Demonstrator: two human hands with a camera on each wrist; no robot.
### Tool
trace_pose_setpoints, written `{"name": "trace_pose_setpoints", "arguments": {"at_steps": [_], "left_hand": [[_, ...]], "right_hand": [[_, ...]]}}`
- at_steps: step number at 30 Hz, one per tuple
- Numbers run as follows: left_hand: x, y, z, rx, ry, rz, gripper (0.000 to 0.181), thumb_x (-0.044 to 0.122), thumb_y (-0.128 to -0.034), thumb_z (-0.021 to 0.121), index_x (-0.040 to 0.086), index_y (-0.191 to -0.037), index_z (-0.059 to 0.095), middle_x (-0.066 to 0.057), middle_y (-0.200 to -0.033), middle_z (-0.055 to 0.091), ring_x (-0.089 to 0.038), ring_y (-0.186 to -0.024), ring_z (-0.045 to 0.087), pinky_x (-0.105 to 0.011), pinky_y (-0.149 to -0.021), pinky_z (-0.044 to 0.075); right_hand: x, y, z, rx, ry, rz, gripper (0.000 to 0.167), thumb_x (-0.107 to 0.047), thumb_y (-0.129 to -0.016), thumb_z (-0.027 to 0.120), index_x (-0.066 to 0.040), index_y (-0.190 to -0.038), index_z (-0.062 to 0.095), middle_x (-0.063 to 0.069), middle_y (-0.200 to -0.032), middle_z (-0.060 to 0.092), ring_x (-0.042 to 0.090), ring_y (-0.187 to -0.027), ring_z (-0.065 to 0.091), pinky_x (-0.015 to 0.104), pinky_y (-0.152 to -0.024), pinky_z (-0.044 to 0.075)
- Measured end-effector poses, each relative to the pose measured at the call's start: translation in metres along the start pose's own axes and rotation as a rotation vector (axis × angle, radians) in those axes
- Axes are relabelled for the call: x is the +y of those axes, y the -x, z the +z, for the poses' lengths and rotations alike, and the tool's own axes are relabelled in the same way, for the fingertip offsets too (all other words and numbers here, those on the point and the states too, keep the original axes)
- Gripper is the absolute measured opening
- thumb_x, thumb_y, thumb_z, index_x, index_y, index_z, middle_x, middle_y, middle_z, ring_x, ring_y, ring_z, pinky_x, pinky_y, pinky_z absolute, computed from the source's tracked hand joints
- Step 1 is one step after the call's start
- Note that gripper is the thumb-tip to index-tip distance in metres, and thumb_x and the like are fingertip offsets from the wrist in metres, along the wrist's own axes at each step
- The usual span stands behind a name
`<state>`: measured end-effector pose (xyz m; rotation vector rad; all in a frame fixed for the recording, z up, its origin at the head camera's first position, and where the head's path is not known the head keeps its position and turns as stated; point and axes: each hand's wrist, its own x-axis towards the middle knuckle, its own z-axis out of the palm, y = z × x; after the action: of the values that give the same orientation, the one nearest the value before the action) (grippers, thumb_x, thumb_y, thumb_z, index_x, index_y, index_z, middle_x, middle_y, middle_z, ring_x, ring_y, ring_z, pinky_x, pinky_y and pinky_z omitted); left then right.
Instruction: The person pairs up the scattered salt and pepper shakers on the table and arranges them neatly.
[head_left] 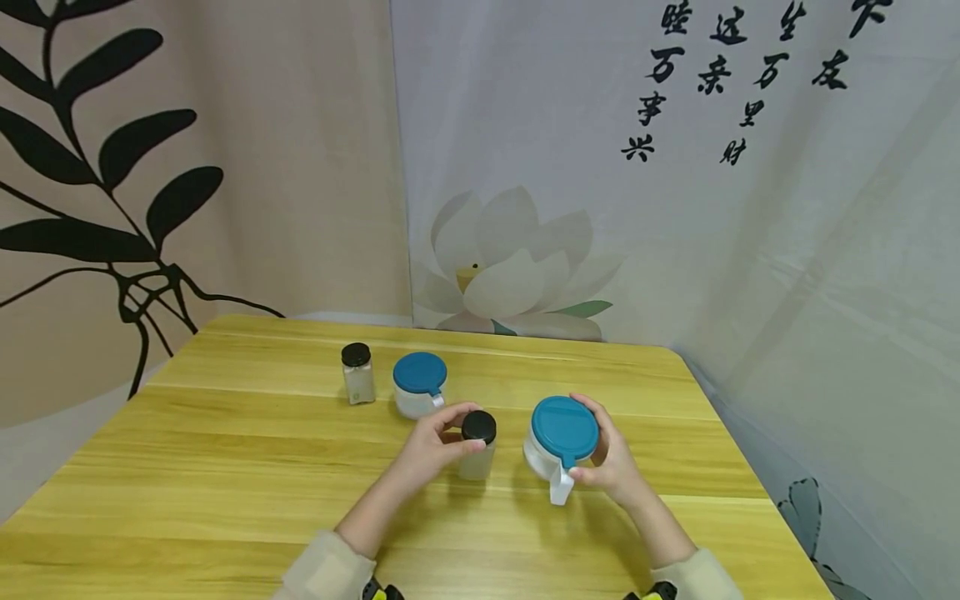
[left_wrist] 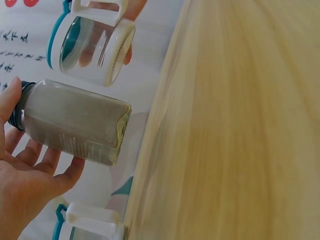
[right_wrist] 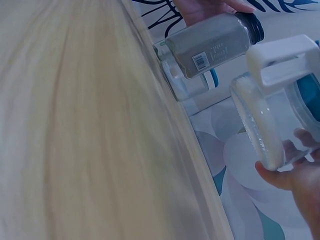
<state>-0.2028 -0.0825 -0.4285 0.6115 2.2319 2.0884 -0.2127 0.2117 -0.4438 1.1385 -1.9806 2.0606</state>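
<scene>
My left hand [head_left: 438, 442] grips a square clear jar [head_left: 477, 462] with a black screw lid and greyish contents. In the left wrist view, thumb and fingers close around this jar [left_wrist: 75, 120] near its lid. Over to the right, my right hand [head_left: 611, 458] holds a round clear jar [head_left: 536, 457] with a blue lid and a white handle. The right wrist view shows fingers around the side of that round jar [right_wrist: 265, 120], which looks see-through. Both held jars appear raised above the wooden table [head_left: 262, 475], upright and apart from each other.
Farther back on the table stand another black-lidded square jar [head_left: 358, 383] and a second blue-lidded jar [head_left: 420, 383] with a white handle, side by side. Behind the table hangs a pale cloth [head_left: 525, 125] with a lotus print and black characters.
</scene>
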Motion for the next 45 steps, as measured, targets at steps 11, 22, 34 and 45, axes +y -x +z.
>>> {"name": "trace_pose_setpoints", "arguments": {"at_steps": [11, 22, 34, 45], "left_hand": [[0.022, 0.001, 0.009, -0.028, 0.015, -0.022, 0.042, 0.002, -0.0836, 0.073, -0.002, -0.124, 0.06, -0.008, -0.106, 0.065, -0.033, -0.104, 0.054, -0.043, -0.091, 0.045], [-0.003, -0.009, 0.017, -0.011, 0.013, 0.008, 0.042, 0.01, -0.0832, 0.076, 0.006, -0.123, 0.063, -0.006, -0.106, 0.065, -0.027, -0.102, 0.056, -0.04, -0.089, 0.046], [-0.004, -0.011, 0.029, -0.034, 0.017, 0.038, 0.043, 0.011, -0.0833, 0.076, 0.006, -0.123, 0.062, -0.006, -0.105, 0.065, -0.021, -0.099, 0.057, -0.041, -0.088, 0.047], [-0.003, -0.012, 0.036, -0.02, 0.038, 0.022, 0.042, 0.011, -0.0823, 0.077, 0.007, -0.122, 0.063, -0.006, -0.105, 0.065, -0.021, -0.099, 0.057, -0.045, -0.089, 0.046]], "right_hand": [[0.002, 0.007, -0.011, -0.007, 0.015, 0.019, 0.093, -0.016, -0.077, 0.079, 0.009, -0.144, 0.02, 0.008, -0.134, 0.05, 0.02, -0.118, 0.051, 0.03, -0.097, 0.042], [-0.001, 0.012, -0.021, -0.016, 0.012, 0.018, 0.091, -0.017, -0.079, 0.078, 0.01, -0.144, 0.019, 0.009, -0.134, 0.05, 0.02, -0.118, 0.052, 0.03, -0.097, 0.042], [-0.003, 0.015, -0.029, -0.027, 0.024, 0.032, 0.091, -0.017, -0.079, 0.078, 0.007, -0.146, 0.021, 0.007, -0.136, 0.05, 0.019, -0.119, 0.051, 0.03, -0.097, 0.042], [-0.001, 0.019, -0.037, -0.035, 0.047, 0.022, 0.09, -0.016, -0.079, 0.078, 0.008, -0.145, 0.021, 0.008, -0.135, 0.05, 0.02, -0.119, 0.051, 0.031, -0.096, 0.043]]}}
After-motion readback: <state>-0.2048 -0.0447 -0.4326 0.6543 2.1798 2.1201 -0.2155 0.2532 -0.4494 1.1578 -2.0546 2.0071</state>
